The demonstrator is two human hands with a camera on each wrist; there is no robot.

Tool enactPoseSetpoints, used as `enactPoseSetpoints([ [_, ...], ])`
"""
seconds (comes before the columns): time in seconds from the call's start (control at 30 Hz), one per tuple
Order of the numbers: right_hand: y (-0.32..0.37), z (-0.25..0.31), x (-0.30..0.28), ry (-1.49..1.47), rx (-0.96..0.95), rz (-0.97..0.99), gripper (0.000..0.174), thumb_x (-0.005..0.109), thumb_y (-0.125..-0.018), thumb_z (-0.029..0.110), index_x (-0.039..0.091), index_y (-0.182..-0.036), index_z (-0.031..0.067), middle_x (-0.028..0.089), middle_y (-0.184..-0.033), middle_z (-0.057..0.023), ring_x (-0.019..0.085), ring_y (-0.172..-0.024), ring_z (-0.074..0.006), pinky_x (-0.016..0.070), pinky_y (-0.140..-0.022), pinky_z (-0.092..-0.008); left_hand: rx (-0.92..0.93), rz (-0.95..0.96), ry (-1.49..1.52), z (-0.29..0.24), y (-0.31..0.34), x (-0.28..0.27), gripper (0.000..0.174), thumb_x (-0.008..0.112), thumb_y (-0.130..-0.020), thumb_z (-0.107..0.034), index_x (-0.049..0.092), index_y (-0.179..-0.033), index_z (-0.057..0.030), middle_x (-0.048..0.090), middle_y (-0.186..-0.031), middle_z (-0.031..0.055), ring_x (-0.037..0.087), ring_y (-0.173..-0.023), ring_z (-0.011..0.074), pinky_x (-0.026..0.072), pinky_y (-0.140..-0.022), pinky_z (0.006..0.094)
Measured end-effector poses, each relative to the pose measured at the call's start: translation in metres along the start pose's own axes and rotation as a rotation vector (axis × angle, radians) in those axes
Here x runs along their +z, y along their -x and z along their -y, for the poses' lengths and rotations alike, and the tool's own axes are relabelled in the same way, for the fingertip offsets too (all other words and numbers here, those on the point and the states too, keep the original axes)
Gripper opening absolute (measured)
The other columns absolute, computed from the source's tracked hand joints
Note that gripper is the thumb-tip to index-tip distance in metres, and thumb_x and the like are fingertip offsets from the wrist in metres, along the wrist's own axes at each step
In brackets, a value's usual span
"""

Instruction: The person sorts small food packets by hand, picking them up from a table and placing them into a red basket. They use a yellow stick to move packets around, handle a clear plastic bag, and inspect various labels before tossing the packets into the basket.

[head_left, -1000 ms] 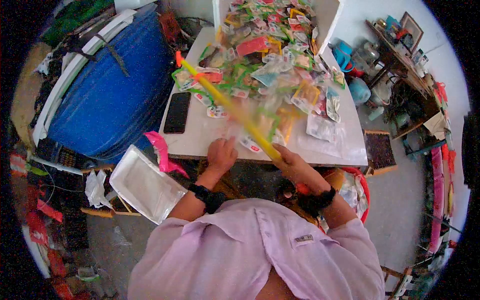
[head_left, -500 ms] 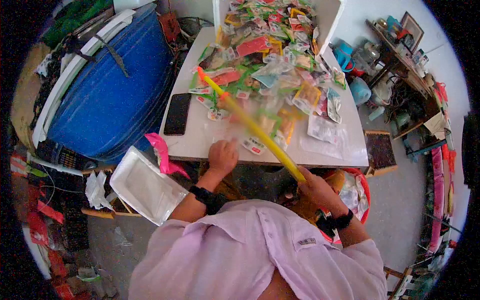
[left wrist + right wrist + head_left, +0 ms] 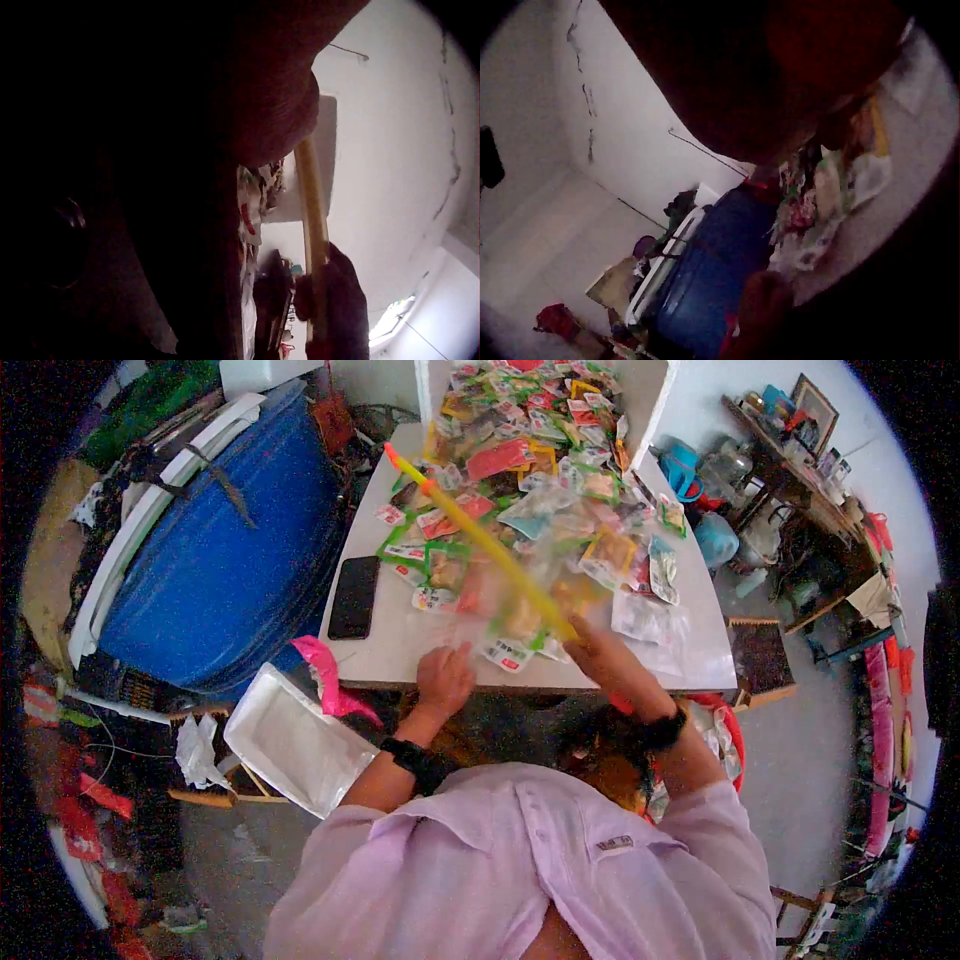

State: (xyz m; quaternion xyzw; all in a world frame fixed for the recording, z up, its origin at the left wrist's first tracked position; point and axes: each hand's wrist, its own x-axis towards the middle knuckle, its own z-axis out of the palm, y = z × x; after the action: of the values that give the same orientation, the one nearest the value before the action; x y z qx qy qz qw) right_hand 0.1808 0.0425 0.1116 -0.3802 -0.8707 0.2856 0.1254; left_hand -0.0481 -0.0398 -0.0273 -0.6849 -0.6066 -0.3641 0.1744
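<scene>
Shifted forward: slender yellow plastic-looking rod, right hand gripping its near end; I judge it light, stiff, best held there. Left hand: finger state, cannot tell.

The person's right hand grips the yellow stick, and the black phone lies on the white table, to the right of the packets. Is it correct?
Not quite: the black phone lies to the left of the packets, as the head view shows. The right hand does grip the yellow stick, and the phone is on the white table.
</scene>
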Motion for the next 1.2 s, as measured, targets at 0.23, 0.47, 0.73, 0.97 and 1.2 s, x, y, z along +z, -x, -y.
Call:
enactPoseSetpoints([
  [0.23,-0.057,-0.031,0.018,0.246,-0.159,-0.112,0.039,0.042,-0.075,0.015,0.031,-0.111,0.0055,0.051,-0.080,-0.0235,0.051,-0.067,-0.0380,0.0412,-0.057,-0.0432,-0.038,0.068,-0.026,0.001,0.002,0.007,0.028,0.051,-0.062,-0.014,0.052,-0.090,-0.0094,0.044,-0.065,0.0090,0.045,-0.060,0.0275,0.0358,-0.052,0.0391],
  [0.47,0.023,-0.030,-0.004,0.310,0.012,0.074,0.041,0.042,-0.075,0.016,0.030,-0.112,0.0032,0.051,-0.064,-0.0206,0.051,-0.059,-0.0354,0.0401,-0.052,-0.0426,-0.019,-0.024,-0.029,-0.003,-0.003,0.000,0.030,0.051,-0.061,-0.015,0.051,-0.090,-0.0088,0.044,-0.065,0.0097,0.045,-0.061,0.0282,0.0356,-0.053,0.0398],
  [0.73,0.086,-0.016,-0.016,0.255,0.276,0.201,0.042,0.044,-0.075,0.013,0.029,-0.113,0.0035,0.051,-0.079,-0.0233,0.051,-0.074,-0.0345,0.0399,-0.062,-0.0362,-0.077,0.100,-0.028,0.000,-0.005,0.001,0.031,0.052,-0.059,-0.014,0.051,-0.090,-0.0080,0.045,-0.065,0.0095,0.045,-0.061,0.0282,0.0357,-0.053,0.0396],
  [0.97,0.084,-0.028,0.006,-0.112,0.103,-0.091,0.037,0.042,-0.078,0.014,0.033,-0.111,0.0007,0.051,-0.081,-0.0229,0.050,-0.077,-0.0346,0.0391,-0.067,-0.0366,-0.031,0.057,-0.055,-0.006,-0.010,-0.005,0.028,0.051,-0.060,-0.013,0.052,-0.087,-0.0057,0.044,-0.060,0.0083,0.045,-0.059,0.0268,0.0354,-0.051,0.0391],
  [1.2,0.043,-0.045,-0.015,-0.240,0.352,-0.199,0.040,0.042,-0.078,0.016,0.031,-0.113,0.0020,0.048,-0.093,-0.0260,0.047,-0.089,-0.0349,0.0370,-0.076,-0.0331,-0.018,0.067,-0.076,-0.007,-0.009,-0.005,0.029,0.050,-0.060,-0.013,0.053,-0.088,-0.0063,0.044,-0.063,0.0086,0.045,-0.060,0.0260,0.0354,-0.051,0.0384],
])
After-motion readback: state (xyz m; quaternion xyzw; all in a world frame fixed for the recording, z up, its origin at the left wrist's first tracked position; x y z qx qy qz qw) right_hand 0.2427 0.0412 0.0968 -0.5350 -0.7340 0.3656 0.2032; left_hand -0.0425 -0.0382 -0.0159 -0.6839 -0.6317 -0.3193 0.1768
